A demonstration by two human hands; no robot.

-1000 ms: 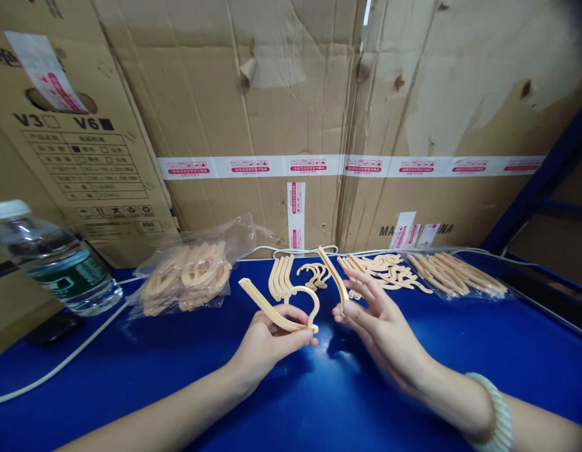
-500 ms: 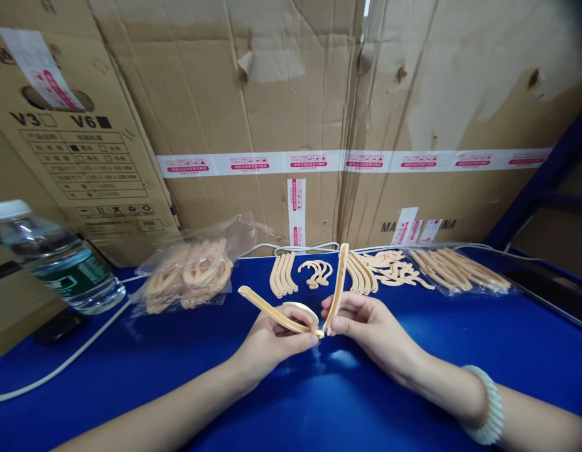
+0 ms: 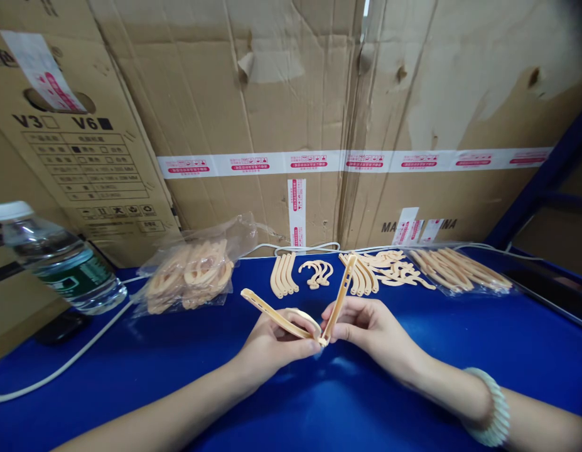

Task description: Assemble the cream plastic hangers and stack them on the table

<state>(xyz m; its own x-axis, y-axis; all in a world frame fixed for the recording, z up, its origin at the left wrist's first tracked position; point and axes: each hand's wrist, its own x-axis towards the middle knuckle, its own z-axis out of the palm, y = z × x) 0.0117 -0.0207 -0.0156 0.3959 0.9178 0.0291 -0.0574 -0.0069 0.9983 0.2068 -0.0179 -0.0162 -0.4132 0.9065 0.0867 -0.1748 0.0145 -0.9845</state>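
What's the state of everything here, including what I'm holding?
Left grip: closed on left strip and hook
Right grip: closed on right strip
Left strip, right strip: lower ends close, upper ends apart
Bottle: capped
Bag: stuffed with pieces, opening unclear
Loose hooks: lying clustered
Left strip row: side by side
Right strip row: side by side, partly hidden
Jumbled pieces: overlapping
Long pieces: in clear plastic

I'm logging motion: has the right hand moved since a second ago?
Yes, the right hand has shifted leftward in view, closer to the vertical tape strip.

"V3" and "V6" on left carton (image 3: 90, 172), "MA" and "NA" on back cardboard (image 3: 441, 125)
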